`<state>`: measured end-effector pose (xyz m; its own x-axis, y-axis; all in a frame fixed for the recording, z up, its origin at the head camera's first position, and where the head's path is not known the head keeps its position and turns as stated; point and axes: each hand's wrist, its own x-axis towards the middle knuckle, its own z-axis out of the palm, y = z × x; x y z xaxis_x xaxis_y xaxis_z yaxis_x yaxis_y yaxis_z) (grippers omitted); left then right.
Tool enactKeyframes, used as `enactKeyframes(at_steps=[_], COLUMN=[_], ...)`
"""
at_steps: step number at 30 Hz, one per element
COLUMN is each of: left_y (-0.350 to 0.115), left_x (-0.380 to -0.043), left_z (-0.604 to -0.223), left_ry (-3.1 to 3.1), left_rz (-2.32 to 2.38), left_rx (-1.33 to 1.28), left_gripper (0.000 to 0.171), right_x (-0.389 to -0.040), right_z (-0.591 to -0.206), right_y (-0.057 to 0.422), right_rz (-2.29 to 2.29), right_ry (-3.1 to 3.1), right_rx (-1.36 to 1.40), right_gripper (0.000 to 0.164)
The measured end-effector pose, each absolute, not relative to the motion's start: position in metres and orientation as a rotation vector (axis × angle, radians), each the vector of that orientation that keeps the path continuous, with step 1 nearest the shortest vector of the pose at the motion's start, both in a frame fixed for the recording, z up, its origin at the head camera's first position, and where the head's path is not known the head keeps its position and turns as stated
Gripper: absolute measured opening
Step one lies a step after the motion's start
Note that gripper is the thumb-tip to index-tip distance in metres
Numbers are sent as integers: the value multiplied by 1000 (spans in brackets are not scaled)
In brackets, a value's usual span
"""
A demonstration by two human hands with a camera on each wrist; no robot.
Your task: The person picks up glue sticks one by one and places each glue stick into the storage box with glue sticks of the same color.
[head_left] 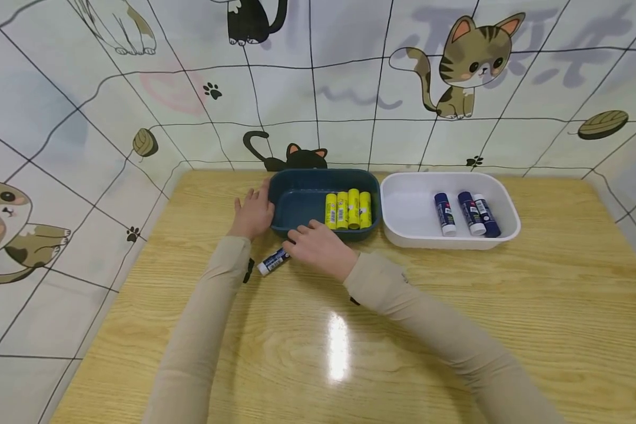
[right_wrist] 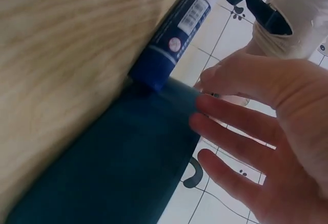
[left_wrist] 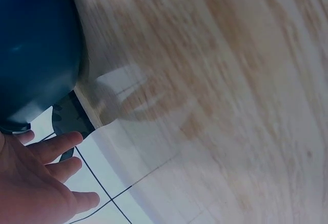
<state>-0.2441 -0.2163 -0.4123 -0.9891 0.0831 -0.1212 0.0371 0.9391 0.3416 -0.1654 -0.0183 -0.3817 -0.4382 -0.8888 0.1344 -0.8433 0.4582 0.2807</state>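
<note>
My left hand (head_left: 254, 213) lies against the left end of the dark blue bin (head_left: 302, 184), its fingers spread in the left wrist view. Over the bin's front edge is my right hand (head_left: 320, 247), fingers extended and nothing in its grasp. Near its fingertips a dark blue glue stick (head_left: 274, 261) with a white end lies slantwise on the table in front of the bin. The right wrist view shows this glue stick (right_wrist: 173, 37) apart from the fingers. Several yellow glue sticks (head_left: 353, 209) lie side by side in the bin's right half.
A white bin (head_left: 408, 206) stands right of the blue one, close against it. Inside it, toward the right, are three dark blue glue sticks (head_left: 445, 214). Behind the wooden table (head_left: 434, 306) hangs a cat-patterned covering (head_left: 344, 94), which also runs along the left side.
</note>
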Motion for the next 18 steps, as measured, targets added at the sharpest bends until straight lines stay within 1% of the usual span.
enactKeyframes(at_steps=[18], left_y=[-218], left_x=[-249], left_z=[-412], left_ry=[2991], left_rz=[352], left_rx=[132], left_gripper=[59], right_x=[-159], right_z=[-397], right_y=[-30], right_rz=[-186], right_ry=[-2474], right_rx=[1430], right_gripper=[18])
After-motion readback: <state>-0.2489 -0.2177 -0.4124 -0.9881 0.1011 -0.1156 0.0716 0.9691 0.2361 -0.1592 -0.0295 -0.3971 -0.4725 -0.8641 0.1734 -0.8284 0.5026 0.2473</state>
